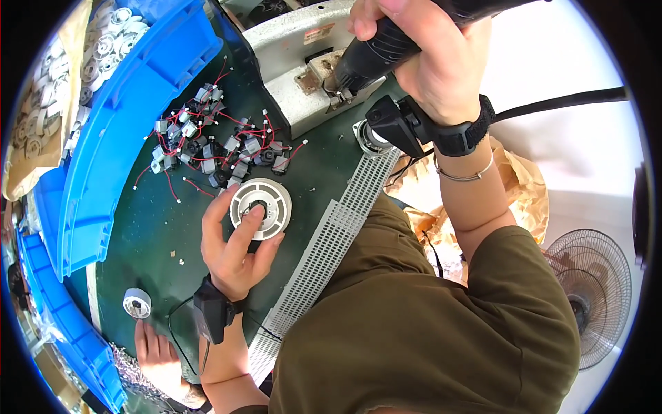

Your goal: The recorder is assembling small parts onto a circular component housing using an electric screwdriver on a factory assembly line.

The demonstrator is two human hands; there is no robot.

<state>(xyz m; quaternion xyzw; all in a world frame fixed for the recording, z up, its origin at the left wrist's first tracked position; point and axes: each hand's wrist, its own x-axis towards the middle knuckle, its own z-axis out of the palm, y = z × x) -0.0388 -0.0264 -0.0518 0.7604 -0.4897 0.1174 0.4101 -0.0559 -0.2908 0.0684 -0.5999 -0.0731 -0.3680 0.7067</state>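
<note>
My left hand [238, 248] grips a white round plastic housing [278, 201] on the green bench, its fingers on the rim and over the dark centre. My right hand [445, 65] is wrapped round a black electric screwdriver [379, 52], held tilted. The driver's tip is down at the small metal outlet block of a grey metal machine [289, 34] that looks like a screw feeder; whether a screw is on the tip cannot be seen. Small grey motors [207, 148] with red wires lie in a heap beyond my left hand.
Blue bins [131, 117] line the left, one with white plastic parts [107, 45]. Another person's hand [160, 359] is beside a white ring-shaped part [136, 303]. A perforated metal strip [317, 255] edges the bench near me. A fan [593, 297] stands at the right.
</note>
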